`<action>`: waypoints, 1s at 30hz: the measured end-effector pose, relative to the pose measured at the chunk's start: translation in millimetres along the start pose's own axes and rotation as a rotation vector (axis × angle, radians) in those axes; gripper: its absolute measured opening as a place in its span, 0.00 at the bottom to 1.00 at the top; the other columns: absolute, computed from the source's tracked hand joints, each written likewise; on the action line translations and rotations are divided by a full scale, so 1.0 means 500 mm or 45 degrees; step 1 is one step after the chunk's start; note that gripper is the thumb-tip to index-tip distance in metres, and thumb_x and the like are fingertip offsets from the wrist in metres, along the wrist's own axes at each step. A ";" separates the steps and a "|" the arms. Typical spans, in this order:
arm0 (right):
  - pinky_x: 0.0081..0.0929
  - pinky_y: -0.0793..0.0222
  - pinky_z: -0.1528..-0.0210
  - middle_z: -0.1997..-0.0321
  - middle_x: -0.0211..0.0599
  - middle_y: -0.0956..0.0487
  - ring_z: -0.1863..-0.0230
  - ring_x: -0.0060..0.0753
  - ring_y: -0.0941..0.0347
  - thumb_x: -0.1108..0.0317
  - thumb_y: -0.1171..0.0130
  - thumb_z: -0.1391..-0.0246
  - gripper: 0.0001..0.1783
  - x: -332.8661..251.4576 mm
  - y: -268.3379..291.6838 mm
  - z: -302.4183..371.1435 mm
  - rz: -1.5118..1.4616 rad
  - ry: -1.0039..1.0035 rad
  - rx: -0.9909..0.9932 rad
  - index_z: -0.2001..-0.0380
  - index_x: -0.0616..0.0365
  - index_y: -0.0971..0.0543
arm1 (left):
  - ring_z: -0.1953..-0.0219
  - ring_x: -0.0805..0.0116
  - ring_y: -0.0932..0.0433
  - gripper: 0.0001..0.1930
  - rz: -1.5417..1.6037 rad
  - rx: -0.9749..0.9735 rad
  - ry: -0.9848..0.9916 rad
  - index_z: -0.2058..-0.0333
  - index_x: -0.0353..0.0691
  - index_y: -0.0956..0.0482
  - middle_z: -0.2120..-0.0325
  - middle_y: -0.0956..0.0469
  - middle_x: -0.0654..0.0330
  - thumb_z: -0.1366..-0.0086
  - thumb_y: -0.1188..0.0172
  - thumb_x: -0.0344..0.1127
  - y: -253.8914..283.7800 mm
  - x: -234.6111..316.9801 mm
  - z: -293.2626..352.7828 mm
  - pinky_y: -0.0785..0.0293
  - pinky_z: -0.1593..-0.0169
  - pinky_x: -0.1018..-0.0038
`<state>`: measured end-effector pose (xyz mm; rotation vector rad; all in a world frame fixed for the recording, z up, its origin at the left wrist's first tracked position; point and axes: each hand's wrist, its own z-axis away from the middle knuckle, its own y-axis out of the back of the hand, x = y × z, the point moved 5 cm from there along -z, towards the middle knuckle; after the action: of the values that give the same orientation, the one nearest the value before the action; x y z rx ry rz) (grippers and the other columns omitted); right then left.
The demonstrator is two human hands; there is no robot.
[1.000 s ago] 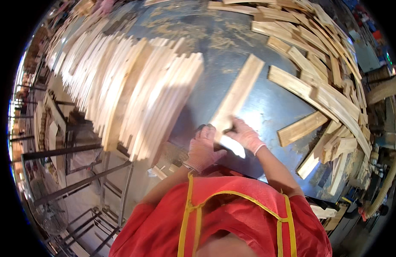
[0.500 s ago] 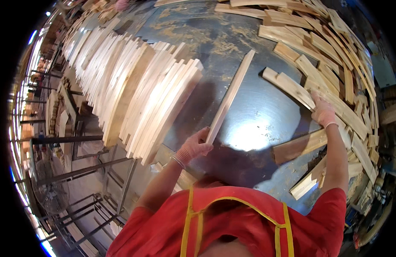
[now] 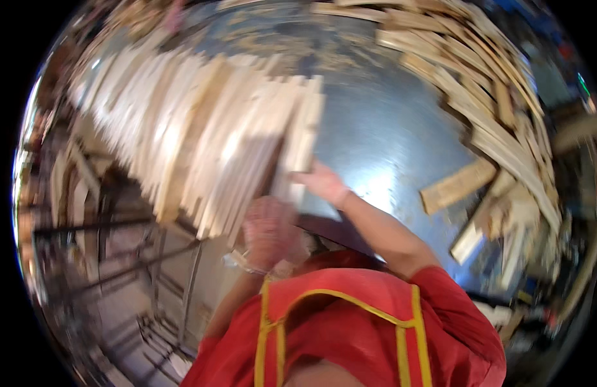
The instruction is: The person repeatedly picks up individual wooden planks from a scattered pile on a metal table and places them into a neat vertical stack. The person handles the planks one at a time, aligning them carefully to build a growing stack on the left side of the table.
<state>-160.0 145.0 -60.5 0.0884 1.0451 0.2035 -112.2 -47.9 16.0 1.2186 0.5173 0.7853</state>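
Observation:
My right hand point(image 3: 323, 183), in a pale glove, grips a light wooden board point(image 3: 309, 129) at the right end of a long row of boards point(image 3: 214, 122) standing side by side. Another board seems to lie against it, but blur hides where one ends. My left hand point(image 3: 269, 233), also gloved, is at the near ends of the row's last boards. Motion smears its fingers, so their hold does not show.
A blue-grey metal table point(image 3: 376, 129) with sawdust lies under the wood. Loose boards point(image 3: 485, 109) are heaped along its right side, and a single board point(image 3: 457, 186) lies nearer me. A metal frame point(image 3: 189, 284) stands at the lower left.
My right hand has come left from the loose heap, bringing a board to the row. My left hand has moved left and slightly nearer me; the board it held now stands at the row.

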 end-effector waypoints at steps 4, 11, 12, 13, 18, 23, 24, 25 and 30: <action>0.43 0.31 0.28 0.29 0.60 0.23 0.29 0.60 0.27 0.39 0.32 0.43 0.50 -0.023 0.002 -0.024 0.390 0.128 -0.139 0.27 0.62 0.31 | 0.31 0.42 0.33 0.39 -0.084 0.325 0.232 0.31 0.39 0.30 0.34 0.29 0.46 0.36 0.31 0.53 -0.032 -0.125 -0.009 0.34 0.31 0.44; 0.49 0.34 0.29 0.31 0.40 0.22 0.30 0.48 0.28 0.58 0.33 0.45 0.40 0.165 0.471 0.380 1.756 0.054 0.378 0.28 0.42 0.30 | 0.27 0.43 0.35 0.39 -0.015 0.320 0.155 0.29 0.38 0.31 0.31 0.31 0.44 0.35 0.32 0.48 -0.050 -0.104 -0.005 0.36 0.28 0.46; 0.50 0.35 0.28 0.32 0.37 0.23 0.30 0.46 0.29 0.59 0.32 0.46 0.38 0.208 0.505 0.429 2.024 0.060 0.455 0.30 0.42 0.27 | 0.26 0.43 0.36 0.41 0.070 0.269 0.081 0.29 0.39 0.32 0.29 0.33 0.43 0.37 0.30 0.47 -0.023 -0.054 -0.011 0.38 0.26 0.46; 0.50 0.36 0.28 0.33 0.37 0.22 0.30 0.44 0.28 0.60 0.32 0.46 0.36 0.218 0.525 0.444 1.972 -0.009 0.437 0.32 0.44 0.26 | 0.26 0.42 0.36 0.42 0.127 0.272 -0.027 0.29 0.39 0.31 0.29 0.33 0.43 0.39 0.28 0.47 -0.025 -0.010 -0.027 0.39 0.26 0.46; 0.50 0.34 0.32 0.55 0.42 0.17 0.46 0.47 0.21 0.65 0.32 0.48 0.22 0.159 0.475 0.355 1.691 -0.316 -0.169 0.49 0.50 0.20 | 0.27 0.42 0.36 0.47 0.329 0.184 -0.360 0.31 0.39 0.29 0.30 0.33 0.44 0.49 0.21 0.48 0.001 0.219 -0.102 0.39 0.27 0.46; 0.53 0.37 0.30 0.41 0.46 0.21 0.35 0.53 0.27 0.53 0.26 0.60 0.38 0.042 0.397 0.221 1.261 0.644 0.166 0.42 0.48 0.20 | 0.30 0.44 0.34 0.50 0.250 -0.045 -0.453 0.33 0.41 0.30 0.35 0.30 0.49 0.53 0.19 0.53 -0.032 0.364 -0.173 0.36 0.30 0.48; 0.55 0.38 0.28 0.38 0.47 0.21 0.33 0.54 0.28 0.55 0.28 0.57 0.37 0.036 0.478 0.193 1.283 0.618 0.351 0.40 0.49 0.20 | 0.31 0.45 0.33 0.50 0.173 -0.167 -0.414 0.33 0.41 0.30 0.36 0.30 0.50 0.53 0.19 0.55 -0.041 0.366 -0.175 0.35 0.31 0.48; 0.56 0.39 0.27 0.36 0.49 0.22 0.31 0.56 0.29 0.57 0.30 0.54 0.36 0.053 0.577 0.184 1.294 0.596 0.531 0.38 0.51 0.21 | 0.31 0.46 0.32 0.49 0.159 -0.116 -0.451 0.34 0.42 0.30 0.37 0.29 0.52 0.53 0.20 0.56 -0.049 0.364 -0.174 0.34 0.32 0.48; 0.50 0.26 0.37 0.46 0.46 0.17 0.42 0.58 0.21 0.72 0.26 0.56 0.32 0.072 0.863 0.164 1.647 0.360 0.822 0.43 0.52 0.21 | 0.42 0.51 0.21 0.45 0.164 -0.116 -0.295 0.35 0.43 0.27 0.46 0.21 0.52 0.48 0.23 0.59 -0.090 0.293 -0.126 0.25 0.40 0.54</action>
<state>-125.2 576.4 23.0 1.3657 1.1680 1.0582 -53.2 97.9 -36.9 1.2474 0.2132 0.7559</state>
